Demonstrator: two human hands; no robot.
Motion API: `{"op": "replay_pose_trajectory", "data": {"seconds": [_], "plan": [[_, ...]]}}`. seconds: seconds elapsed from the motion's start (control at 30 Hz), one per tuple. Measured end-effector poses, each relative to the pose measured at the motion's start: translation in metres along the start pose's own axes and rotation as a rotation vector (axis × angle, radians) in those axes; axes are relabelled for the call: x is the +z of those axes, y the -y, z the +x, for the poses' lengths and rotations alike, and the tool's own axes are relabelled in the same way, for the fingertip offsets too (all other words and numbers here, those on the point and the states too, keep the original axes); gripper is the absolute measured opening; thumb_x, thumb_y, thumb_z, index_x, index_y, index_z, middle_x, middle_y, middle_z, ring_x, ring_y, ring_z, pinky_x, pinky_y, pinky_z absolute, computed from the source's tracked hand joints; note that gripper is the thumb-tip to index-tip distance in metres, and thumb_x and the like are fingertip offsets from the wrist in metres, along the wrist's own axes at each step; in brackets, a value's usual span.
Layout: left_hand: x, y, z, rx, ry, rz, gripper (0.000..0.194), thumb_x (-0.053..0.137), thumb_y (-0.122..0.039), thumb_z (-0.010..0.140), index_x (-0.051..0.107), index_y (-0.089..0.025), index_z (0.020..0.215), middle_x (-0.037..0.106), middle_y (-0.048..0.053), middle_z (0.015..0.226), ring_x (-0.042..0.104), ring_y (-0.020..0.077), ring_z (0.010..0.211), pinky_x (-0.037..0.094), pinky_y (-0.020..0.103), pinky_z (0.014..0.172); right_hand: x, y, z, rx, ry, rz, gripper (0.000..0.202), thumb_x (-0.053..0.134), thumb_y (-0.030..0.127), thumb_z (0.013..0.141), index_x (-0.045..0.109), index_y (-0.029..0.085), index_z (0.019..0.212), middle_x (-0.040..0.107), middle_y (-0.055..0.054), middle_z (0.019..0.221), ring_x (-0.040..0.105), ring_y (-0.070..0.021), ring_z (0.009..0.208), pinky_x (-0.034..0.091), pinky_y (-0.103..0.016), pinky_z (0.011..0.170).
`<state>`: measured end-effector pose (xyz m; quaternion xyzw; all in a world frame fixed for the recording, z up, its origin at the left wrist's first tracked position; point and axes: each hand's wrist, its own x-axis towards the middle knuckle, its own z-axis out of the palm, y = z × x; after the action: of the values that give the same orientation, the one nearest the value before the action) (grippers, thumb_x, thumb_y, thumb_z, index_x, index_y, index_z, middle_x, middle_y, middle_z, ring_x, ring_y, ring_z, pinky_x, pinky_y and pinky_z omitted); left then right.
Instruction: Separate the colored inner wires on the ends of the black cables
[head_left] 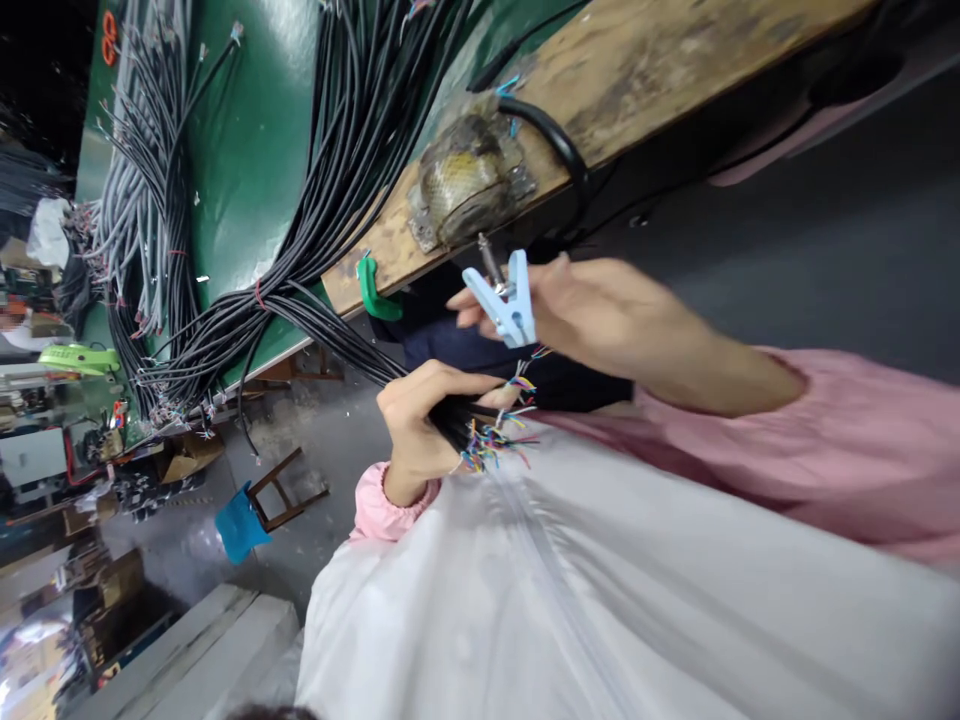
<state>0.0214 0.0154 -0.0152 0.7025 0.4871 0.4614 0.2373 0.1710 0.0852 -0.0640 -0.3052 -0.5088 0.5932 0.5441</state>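
My left hand is wrapped round a bundle of black cables. Their stripped ends, with thin multicoloured wires, stick out past its fingers in front of my body. My right hand is right behind a light blue clothespin, fingers stretched out past it and the thumb apart. Partly hiding those fingers, the clothespin sits at the end of a metal shaft from a small motor. A few coloured strands show just under my right hand.
The motor is mounted on a worn wooden board at the table edge, beside a green clamp. More black cables and grey cables lie on the green tabletop. A blue-seated stool stands on the floor.
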Motion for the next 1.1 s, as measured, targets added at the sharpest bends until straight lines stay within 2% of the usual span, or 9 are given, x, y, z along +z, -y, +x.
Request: {"op": "replay_pose_trajectory", "data": {"seconds": [0.1, 0.17, 0.37, 0.47, 0.67, 0.73, 0.87, 1.0, 1.1], "plan": [[0.005, -0.003, 0.004, 0.010, -0.102, 0.061, 0.031, 0.077, -0.047, 0.089, 0.077, -0.020, 0.074, 0.074, 0.000, 0.063, 0.062, 0.0098, 0.049, 0.048, 0.023, 0.050, 0.014, 0.000, 0.010, 0.180, 0.196, 0.372, 0.063, 0.057, 0.082, 0.085, 0.074, 0.022, 0.079, 0.069, -0.004, 0.069, 0.065, -0.0170, 0.062, 0.057, -0.032, 0.055], [0.009, -0.005, 0.007, 0.038, -0.143, 0.054, 0.026, 0.078, -0.042, 0.088, 0.078, -0.020, 0.075, 0.074, 0.000, 0.063, 0.063, 0.0094, 0.049, 0.047, 0.022, 0.049, 0.016, 0.003, 0.011, 0.259, 0.191, 0.493, 0.055, 0.067, 0.076, 0.082, 0.072, 0.021, 0.077, 0.068, -0.003, 0.071, 0.064, -0.0161, 0.062, 0.055, -0.031, 0.054], [0.012, -0.006, 0.009, -0.051, -0.093, 0.083, 0.032, 0.078, -0.048, 0.087, 0.076, -0.019, 0.073, 0.073, 0.000, 0.063, 0.063, 0.0103, 0.050, 0.048, 0.023, 0.050, 0.013, 0.006, 0.011, 0.314, 0.211, 0.575, 0.054, 0.073, 0.073, 0.080, 0.066, 0.021, 0.071, 0.065, -0.001, 0.066, 0.061, -0.0136, 0.059, 0.053, -0.028, 0.054], [0.012, -0.006, 0.010, -0.016, -0.088, 0.048, 0.025, 0.079, -0.042, 0.088, 0.077, -0.019, 0.077, 0.074, 0.000, 0.065, 0.065, 0.0104, 0.053, 0.050, 0.023, 0.053, 0.012, 0.001, 0.014, 0.334, 0.244, 0.582, 0.058, 0.072, 0.077, 0.078, 0.068, 0.020, 0.072, 0.067, -0.001, 0.066, 0.063, -0.0142, 0.058, 0.055, -0.029, 0.055], [0.009, -0.002, 0.008, 0.091, -0.094, -0.001, 0.018, 0.080, -0.033, 0.089, 0.077, -0.018, 0.080, 0.074, -0.001, 0.065, 0.065, 0.0080, 0.054, 0.050, 0.019, 0.053, 0.009, -0.002, -0.004, 0.486, 0.044, 0.553, 0.059, 0.079, 0.080, 0.066, 0.072, 0.022, 0.070, 0.067, 0.000, 0.064, 0.061, -0.0140, 0.061, 0.054, -0.029, 0.060], [0.004, 0.001, 0.006, 0.091, -0.028, -0.018, 0.018, 0.079, -0.035, 0.089, 0.079, -0.018, 0.083, 0.077, 0.000, 0.071, 0.069, 0.0091, 0.059, 0.054, 0.019, 0.057, 0.007, 0.003, -0.016, 0.501, -0.015, 0.474, 0.056, 0.082, 0.077, 0.066, 0.073, 0.022, 0.069, 0.067, 0.000, 0.065, 0.059, -0.0131, 0.062, 0.050, -0.027, 0.059], [-0.009, 0.011, 0.001, 0.037, 0.108, -0.085, 0.028, 0.075, -0.047, 0.091, 0.081, -0.021, 0.085, 0.079, 0.001, 0.075, 0.070, 0.0113, 0.062, 0.055, 0.021, 0.059, -0.001, 0.012, -0.040, 0.389, -0.111, 0.182, 0.047, 0.082, 0.069, 0.072, 0.076, 0.023, 0.073, 0.071, -0.002, 0.069, 0.062, -0.0144, 0.064, 0.049, -0.028, 0.060], [-0.014, 0.019, -0.005, -0.066, 0.198, -0.107, 0.032, 0.076, -0.051, 0.088, 0.082, -0.020, 0.087, 0.079, 0.002, 0.074, 0.067, 0.0109, 0.057, 0.054, 0.023, 0.058, -0.003, 0.021, -0.051, 0.107, -0.064, -0.020, 0.034, 0.075, 0.056, 0.088, 0.076, 0.025, 0.074, 0.074, -0.004, 0.072, 0.066, -0.0171, 0.066, 0.052, -0.032, 0.061], [-0.014, 0.021, -0.007, -0.081, 0.225, -0.083, 0.036, 0.076, -0.054, 0.087, 0.082, -0.019, 0.090, 0.080, 0.005, 0.079, 0.069, 0.0131, 0.064, 0.055, 0.025, 0.064, 0.003, 0.027, -0.051, -0.042, -0.058, -0.113, 0.020, 0.075, 0.041, 0.090, 0.076, 0.025, 0.078, 0.075, -0.004, 0.072, 0.065, -0.0163, 0.062, 0.052, -0.032, 0.058]]}}
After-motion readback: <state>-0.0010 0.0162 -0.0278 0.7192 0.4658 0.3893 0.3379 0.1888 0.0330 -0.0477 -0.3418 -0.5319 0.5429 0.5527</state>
